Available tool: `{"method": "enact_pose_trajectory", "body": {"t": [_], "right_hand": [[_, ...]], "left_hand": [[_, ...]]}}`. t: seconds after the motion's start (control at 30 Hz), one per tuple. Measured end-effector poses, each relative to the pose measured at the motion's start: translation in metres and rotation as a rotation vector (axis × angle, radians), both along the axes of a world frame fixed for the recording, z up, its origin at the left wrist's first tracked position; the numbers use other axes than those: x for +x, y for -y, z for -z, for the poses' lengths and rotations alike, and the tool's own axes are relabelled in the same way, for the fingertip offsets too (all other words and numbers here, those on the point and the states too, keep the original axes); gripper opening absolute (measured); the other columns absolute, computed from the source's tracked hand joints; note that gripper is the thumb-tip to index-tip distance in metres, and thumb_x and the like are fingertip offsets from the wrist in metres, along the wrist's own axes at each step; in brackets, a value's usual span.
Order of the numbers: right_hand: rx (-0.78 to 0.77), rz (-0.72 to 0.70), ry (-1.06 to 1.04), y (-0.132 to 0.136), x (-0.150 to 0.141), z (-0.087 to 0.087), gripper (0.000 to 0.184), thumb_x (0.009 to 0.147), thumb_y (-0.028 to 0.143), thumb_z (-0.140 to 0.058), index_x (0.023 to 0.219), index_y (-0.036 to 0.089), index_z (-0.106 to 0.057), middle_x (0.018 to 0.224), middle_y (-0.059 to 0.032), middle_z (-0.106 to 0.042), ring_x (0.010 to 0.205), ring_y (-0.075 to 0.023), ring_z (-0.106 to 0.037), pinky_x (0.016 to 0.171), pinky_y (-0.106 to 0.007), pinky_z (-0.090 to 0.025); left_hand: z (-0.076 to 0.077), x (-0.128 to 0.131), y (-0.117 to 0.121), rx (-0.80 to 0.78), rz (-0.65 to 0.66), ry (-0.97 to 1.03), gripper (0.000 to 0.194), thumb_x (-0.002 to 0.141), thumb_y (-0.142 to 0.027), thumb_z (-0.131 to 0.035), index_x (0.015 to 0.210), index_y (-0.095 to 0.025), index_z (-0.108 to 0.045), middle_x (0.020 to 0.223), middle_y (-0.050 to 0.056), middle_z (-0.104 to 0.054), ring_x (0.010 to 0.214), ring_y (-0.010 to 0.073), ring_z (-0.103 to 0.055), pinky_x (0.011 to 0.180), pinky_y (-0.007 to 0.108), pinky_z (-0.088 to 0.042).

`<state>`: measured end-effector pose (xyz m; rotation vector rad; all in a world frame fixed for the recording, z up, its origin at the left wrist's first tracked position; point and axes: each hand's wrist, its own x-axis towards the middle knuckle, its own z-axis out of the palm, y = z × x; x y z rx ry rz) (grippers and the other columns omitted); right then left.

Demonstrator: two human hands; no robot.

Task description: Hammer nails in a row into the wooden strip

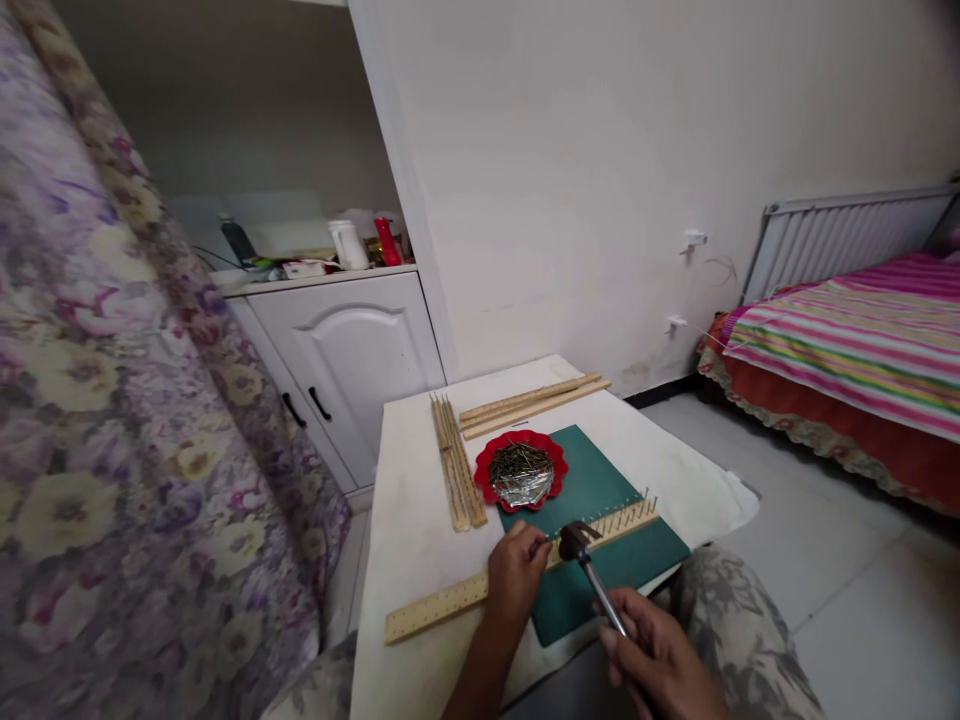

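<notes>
A claw hammer [600,585] is gripped by its handle in my right hand [656,650], its dark head right over a wooden strip [439,608]. My left hand [516,572] rests on that strip with thumb and forefinger pinched on a nail, mostly hidden by the fingers, just left of the hammer head. Upright nails [626,518] stand in rows along the strip's right part, while its left part shows rows of small holes. Under the right part lies a green mat [592,465]. Beyond my left hand, a red scalloped bowl [562,470] holds a heap of loose nails [517,462].
Narrow wooden strips with nails [456,465] lie left of the bowl, and more wooden strips [532,402] lie at the back of the white table [412,560]. A floral curtain [150,400] hangs at left, beside a white cabinet [367,360]. A bed [862,340] stands at right.
</notes>
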<state>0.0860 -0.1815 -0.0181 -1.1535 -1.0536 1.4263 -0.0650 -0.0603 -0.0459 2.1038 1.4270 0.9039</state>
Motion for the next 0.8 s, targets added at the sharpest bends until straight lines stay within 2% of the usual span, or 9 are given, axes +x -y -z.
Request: {"method": "enact_pose_trajectory", "body": {"t": [0.1, 0.27, 0.37, 0.5, 0.63, 0.8], "right_hand": [[0.051, -0.022, 0.019, -0.015, -0.006, -0.006, 0.028, 0.076, 0.045, -0.058, 0.086, 0.019, -0.049, 0.050, 0.0102, -0.049, 0.028, -0.0024, -0.029, 0.029, -0.014, -0.018], [0.088, -0.035, 0.053, -0.027, -0.013, 0.003, 0.026, 0.079, 0.043, -0.056, 0.087, 0.019, -0.051, 0.052, 0.0094, -0.050, 0.029, -0.0024, -0.029, 0.028, -0.013, -0.022], [0.098, -0.026, 0.075, -0.027, -0.012, 0.005, 0.025, 0.078, 0.043, -0.057, 0.085, 0.019, -0.052, 0.053, 0.0086, -0.050, 0.031, -0.0029, -0.032, 0.029, -0.014, -0.023], [0.078, -0.047, 0.069, -0.027, -0.013, -0.002, 0.025, 0.079, 0.043, -0.055, 0.086, 0.019, -0.052, 0.052, 0.0092, -0.049, 0.029, -0.0027, -0.027, 0.029, -0.015, -0.021], [0.088, -0.064, 0.061, -0.026, -0.015, -0.006, 0.028, 0.076, 0.045, -0.057, 0.082, 0.018, -0.053, 0.053, 0.0080, -0.048, 0.033, -0.0043, -0.030, 0.032, -0.016, -0.021], [0.097, -0.097, 0.002, -0.015, -0.008, 0.005, 0.033, 0.071, 0.049, -0.062, 0.081, 0.018, -0.055, 0.053, 0.0082, -0.044, 0.043, -0.0074, -0.036, 0.043, -0.018, -0.029]], "left_hand": [[0.000, 0.001, 0.000, 0.001, -0.007, -0.009, 0.015, 0.078, -0.022, -0.049, 0.068, -0.017, -0.060, 0.069, -0.002, -0.049, 0.063, 0.0093, -0.049, 0.058, 0.019, -0.032], [0.001, 0.002, -0.001, 0.017, -0.033, -0.021, 0.016, 0.075, -0.019, -0.049, 0.061, -0.016, -0.053, 0.064, -0.003, -0.045, 0.061, 0.0087, -0.047, 0.056, 0.019, -0.029], [0.002, 0.002, -0.001, 0.017, -0.039, -0.021, 0.016, 0.075, -0.019, -0.049, 0.059, -0.016, -0.051, 0.064, -0.003, -0.044, 0.060, 0.0086, -0.046, 0.056, 0.019, -0.028], [0.003, 0.001, -0.002, 0.016, -0.027, -0.010, 0.015, 0.075, -0.018, -0.048, 0.061, -0.016, -0.051, 0.065, -0.003, -0.045, 0.061, 0.0087, -0.047, 0.056, 0.019, -0.029], [0.003, 0.001, -0.002, 0.013, -0.039, -0.035, 0.013, 0.073, -0.014, -0.047, 0.061, -0.016, -0.052, 0.064, -0.003, -0.045, 0.060, 0.0086, -0.046, 0.055, 0.019, -0.027], [0.000, -0.001, 0.000, 0.011, 0.010, -0.003, 0.015, 0.074, -0.015, -0.046, 0.068, -0.017, -0.059, 0.069, -0.002, -0.049, 0.064, 0.0095, -0.048, 0.057, 0.019, -0.031]]}}
